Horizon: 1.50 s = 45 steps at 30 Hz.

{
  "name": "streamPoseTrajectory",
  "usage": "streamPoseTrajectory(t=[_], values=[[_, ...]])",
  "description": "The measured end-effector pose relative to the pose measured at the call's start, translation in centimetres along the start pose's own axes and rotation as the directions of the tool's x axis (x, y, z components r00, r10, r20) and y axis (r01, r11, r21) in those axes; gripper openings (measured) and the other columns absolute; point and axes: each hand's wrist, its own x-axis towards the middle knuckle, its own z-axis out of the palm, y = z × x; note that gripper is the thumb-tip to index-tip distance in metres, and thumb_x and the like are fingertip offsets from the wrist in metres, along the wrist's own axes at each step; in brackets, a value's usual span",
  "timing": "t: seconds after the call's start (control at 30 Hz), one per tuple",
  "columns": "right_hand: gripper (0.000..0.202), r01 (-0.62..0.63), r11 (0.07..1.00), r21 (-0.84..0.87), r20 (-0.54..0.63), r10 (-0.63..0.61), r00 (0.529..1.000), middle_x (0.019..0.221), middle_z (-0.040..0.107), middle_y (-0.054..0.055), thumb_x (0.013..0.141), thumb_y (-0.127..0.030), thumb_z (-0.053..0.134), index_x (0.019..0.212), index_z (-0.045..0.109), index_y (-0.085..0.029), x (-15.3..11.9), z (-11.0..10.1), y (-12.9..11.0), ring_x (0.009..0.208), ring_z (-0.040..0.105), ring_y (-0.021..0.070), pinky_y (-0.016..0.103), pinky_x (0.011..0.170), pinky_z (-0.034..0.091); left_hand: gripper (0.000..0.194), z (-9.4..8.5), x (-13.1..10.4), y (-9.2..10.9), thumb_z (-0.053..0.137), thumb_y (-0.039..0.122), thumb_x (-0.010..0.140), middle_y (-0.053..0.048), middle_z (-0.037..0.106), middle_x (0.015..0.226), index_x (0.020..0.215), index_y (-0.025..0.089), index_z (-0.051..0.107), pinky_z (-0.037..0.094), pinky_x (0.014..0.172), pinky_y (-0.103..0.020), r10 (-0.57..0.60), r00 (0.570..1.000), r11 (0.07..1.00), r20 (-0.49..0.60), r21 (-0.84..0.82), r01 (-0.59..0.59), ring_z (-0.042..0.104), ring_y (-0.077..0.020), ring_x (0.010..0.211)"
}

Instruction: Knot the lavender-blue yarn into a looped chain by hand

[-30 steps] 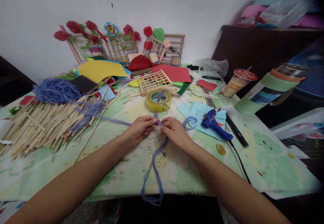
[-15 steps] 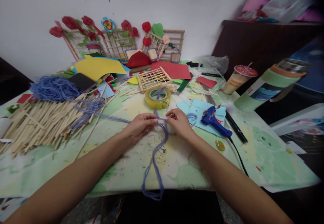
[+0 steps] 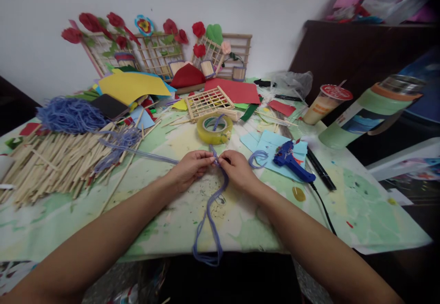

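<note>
My left hand (image 3: pixel 190 168) and my right hand (image 3: pixel 236 170) meet fingertip to fingertip over the middle of the table, both pinching a bundle of purple-blue yarn strands (image 3: pixel 210 223). The yarn hangs from my fingers toward me and loops over the table's front edge. Another strand runs left from my left hand to a tangled yarn heap (image 3: pixel 68 113). A short yarn curl (image 3: pixel 257 156) lies just right of my right hand. A roll of yellow tape (image 3: pixel 213 129) sits just beyond my fingers.
A big pile of wooden sticks (image 3: pixel 51 162) covers the left side. A blue glue gun (image 3: pixel 292 163) lies on light-blue paper to the right, its black cord running off the edge. A wooden lattice (image 3: pixel 208 102), coloured paper sheets, a lidded cup (image 3: pixel 325 104) and a green bottle (image 3: pixel 367 113) stand farther back.
My right hand moved back toward the left one, so the fingertips pinch the yarn close together again. The view tilted slightly downward.
</note>
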Motion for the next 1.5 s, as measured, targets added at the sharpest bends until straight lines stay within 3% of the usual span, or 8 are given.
streamPoseTrajectory(t=[0.4,0.77,1.1,1.5], values=[[0.025,0.044,0.992,-0.12,0.049,-0.038,0.998,0.071,0.056,0.004,0.086,-0.02,0.038,0.065,0.051,-0.017,-0.4,0.2,-0.1,0.069,0.048,0.0141,0.024,0.065,0.032,0.018,0.0,0.0,0.0,0.067,0.024,0.068,-0.001,0.055,0.062,0.072,0.01,0.057,0.01,0.035,-0.014,-0.017,1.0,0.999,0.003,-0.035,0.017,0.025,0.0014,0.038],[0.009,-0.024,1.0,-0.001,-0.104,0.024,0.994,0.072,0.056,0.002,0.077,-0.019,0.051,0.071,0.057,-0.016,0.0,0.7,-0.2,0.072,0.048,0.0137,0.024,0.065,0.034,0.023,0.2,0.0,0.0,0.068,0.023,0.066,-0.001,0.057,0.061,0.082,0.011,0.057,0.014,0.034,-0.014,-0.016,0.998,0.999,-0.061,0.038,0.018,0.03,0.0004,0.036],[0.017,-0.102,0.994,0.035,-0.065,0.104,0.992,0.067,0.06,0.002,0.076,-0.021,0.049,0.068,0.062,-0.016,0.1,1.0,0.0,0.062,0.048,0.0118,0.023,0.057,0.033,0.024,0.2,0.0,-0.2,0.068,0.022,0.065,-0.001,0.06,0.06,0.082,0.015,0.054,0.017,0.035,-0.014,0.024,0.997,0.994,-0.072,0.104,-0.016,0.037,-0.0017,0.037],[0.015,-0.141,0.988,0.065,-0.059,0.145,0.988,0.059,0.057,0.0,0.07,-0.021,0.048,0.059,0.057,-0.016,0.2,0.9,-0.3,0.055,0.046,0.0104,0.022,0.051,0.029,0.02,0.1,0.0,0.2,0.065,0.019,0.067,0.0,0.057,0.059,0.084,0.013,0.056,0.012,0.034,-0.014,-0.027,1.0,0.999,-0.01,0.043,0.027,0.026,0.0009,0.034]])
